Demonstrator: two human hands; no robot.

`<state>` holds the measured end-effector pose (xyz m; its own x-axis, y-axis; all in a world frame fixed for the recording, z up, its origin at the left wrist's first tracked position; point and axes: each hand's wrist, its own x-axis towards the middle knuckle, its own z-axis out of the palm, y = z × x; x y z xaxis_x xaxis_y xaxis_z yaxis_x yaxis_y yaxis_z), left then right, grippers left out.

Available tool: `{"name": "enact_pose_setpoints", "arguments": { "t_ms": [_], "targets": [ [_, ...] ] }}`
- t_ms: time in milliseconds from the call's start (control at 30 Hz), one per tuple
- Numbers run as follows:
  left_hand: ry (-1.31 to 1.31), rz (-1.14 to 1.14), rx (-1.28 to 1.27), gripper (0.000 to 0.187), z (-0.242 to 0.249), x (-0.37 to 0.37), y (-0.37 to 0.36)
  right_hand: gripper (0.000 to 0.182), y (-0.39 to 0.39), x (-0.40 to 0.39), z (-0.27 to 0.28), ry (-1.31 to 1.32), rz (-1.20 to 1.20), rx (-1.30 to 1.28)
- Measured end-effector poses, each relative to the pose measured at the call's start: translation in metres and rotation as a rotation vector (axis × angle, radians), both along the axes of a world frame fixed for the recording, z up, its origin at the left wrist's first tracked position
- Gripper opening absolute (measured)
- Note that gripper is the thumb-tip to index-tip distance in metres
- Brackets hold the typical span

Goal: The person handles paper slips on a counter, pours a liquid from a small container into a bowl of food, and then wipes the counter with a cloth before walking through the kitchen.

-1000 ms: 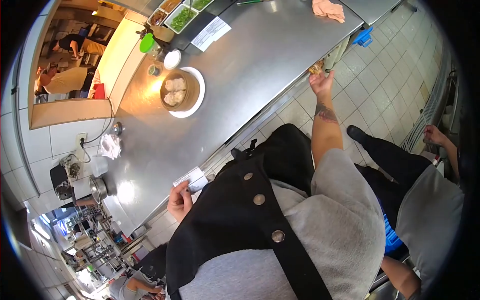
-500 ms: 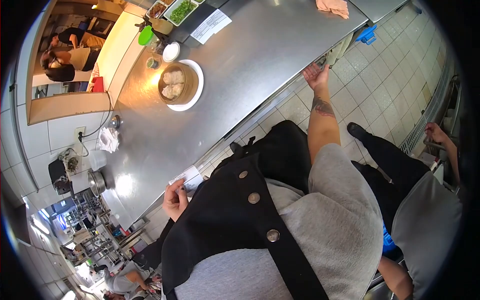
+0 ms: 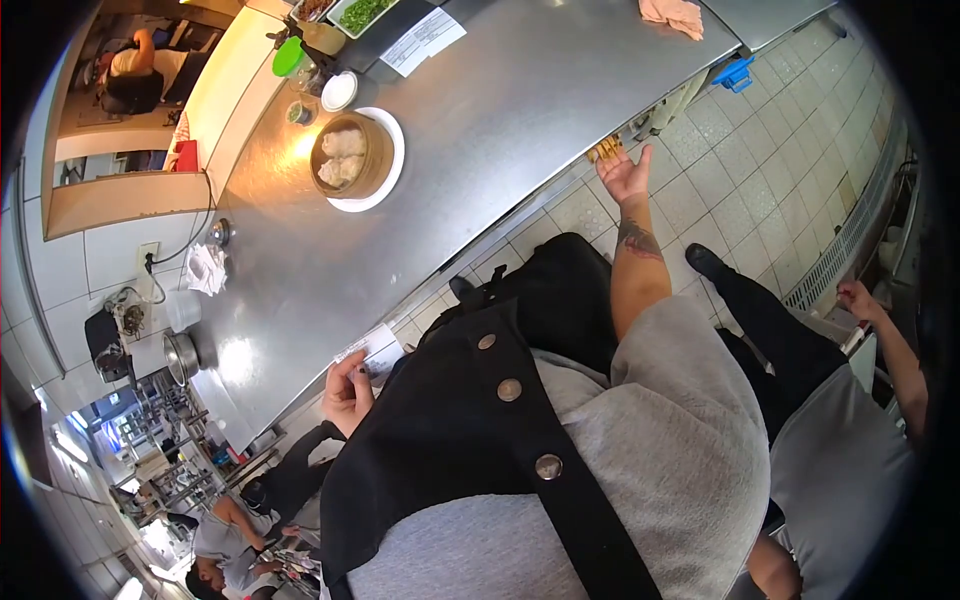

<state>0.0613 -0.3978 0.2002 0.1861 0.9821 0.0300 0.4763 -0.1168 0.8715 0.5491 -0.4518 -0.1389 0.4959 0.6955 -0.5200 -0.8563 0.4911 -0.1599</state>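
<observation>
My left hand (image 3: 347, 398) is closed on a white paper slip (image 3: 376, 350) at the near edge of the steel counter (image 3: 480, 120). My right hand (image 3: 624, 177), palm up with the thumb apart, reaches to the counter's underside. Its fingertips are beside something yellow (image 3: 606, 149) that I cannot make out. On the counter, a round bamboo steamer (image 3: 378, 160) holding several pale dumplings (image 3: 343, 157) rests on a white plate (image 3: 398, 140).
Behind the steamer are a small white dish (image 3: 339, 92), a green-lidded container (image 3: 288, 57) and a printed sheet (image 3: 424, 42). A pink cloth (image 3: 672, 16) lies at the far right. A metal bowl (image 3: 180, 357) stands left. Co-workers are at right and lower left.
My right hand has shifted slightly left and turned its palm up, and the yellow thing now shows at its fingertips. My left hand still holds the slip. The view has shifted slightly.
</observation>
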Motion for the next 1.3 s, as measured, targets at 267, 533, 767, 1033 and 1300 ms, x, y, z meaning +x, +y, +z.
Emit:
{"name": "enact_pose_setpoints", "arguments": {
  "t_ms": [267, 533, 767, 1033, 1300],
  "targets": [
    [-0.066, -0.039, -0.036, 0.017, -0.001, 0.009, 0.009, 0.039, -0.02, -0.002, -0.004, -0.262, 0.187, -0.142],
    [-0.058, 0.016, -0.043, 0.022, 0.002, 0.002, 0.018, 0.02, -0.074, 0.023, 0.063, -0.811, 0.089, -1.288],
    [-0.186, 0.113, -0.096, 0.027, 0.003, -0.015, 0.037, 0.018, 0.043, 0.006, 0.204, -1.109, 0.14, -0.897],
    [-0.528, -0.115, -0.274, 0.078, 0.013, 0.014, 0.139, 0.016, 0.225, -0.127, 0.204, -1.033, 0.862, -0.592],
    [-0.684, -0.298, -0.354, 0.085, -0.001, 0.031, 0.178, 0.019, 0.227, -0.161, 0.196, -1.01, 0.736, -0.608]
  ]
}}
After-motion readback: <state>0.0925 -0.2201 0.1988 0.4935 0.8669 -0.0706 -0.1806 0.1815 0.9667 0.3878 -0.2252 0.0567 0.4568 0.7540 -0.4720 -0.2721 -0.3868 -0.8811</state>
